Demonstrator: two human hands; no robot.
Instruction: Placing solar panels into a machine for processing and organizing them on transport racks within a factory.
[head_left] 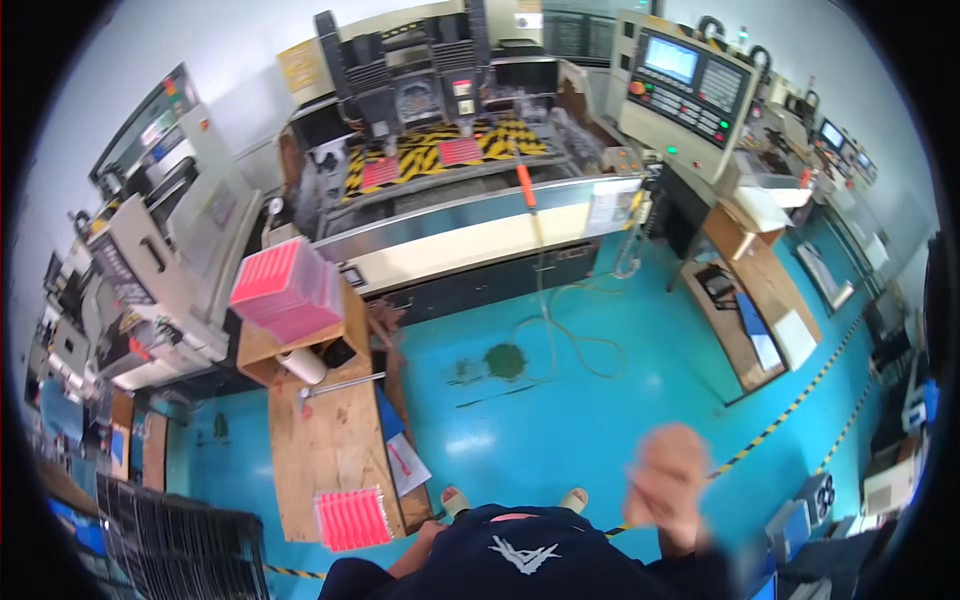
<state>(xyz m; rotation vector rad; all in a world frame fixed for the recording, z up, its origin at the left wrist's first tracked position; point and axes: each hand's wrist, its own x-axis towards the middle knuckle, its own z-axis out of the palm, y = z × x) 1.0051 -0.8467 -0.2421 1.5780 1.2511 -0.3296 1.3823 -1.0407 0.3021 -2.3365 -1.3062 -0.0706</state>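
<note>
My right hand (668, 480) is raised over the blue floor at the lower right. It is smeared by motion and looks rounded, but its fingers do not show clearly. Low beside my body, near the corner of the wooden table, is my left hand (424, 543). Its fingers are mostly hidden, and I see nothing held in it. On that table (325, 440), close to my left hand, lies a bright pink ribbed tray (352, 518).
A stack of pink trays (285, 285) stands on a wooden box. Ahead is a machine with two pink pieces (460, 151) on its striped bed and a control panel (683, 85). A hose (600, 370) loops across the floor. Black racks (180, 530) stand at the lower left.
</note>
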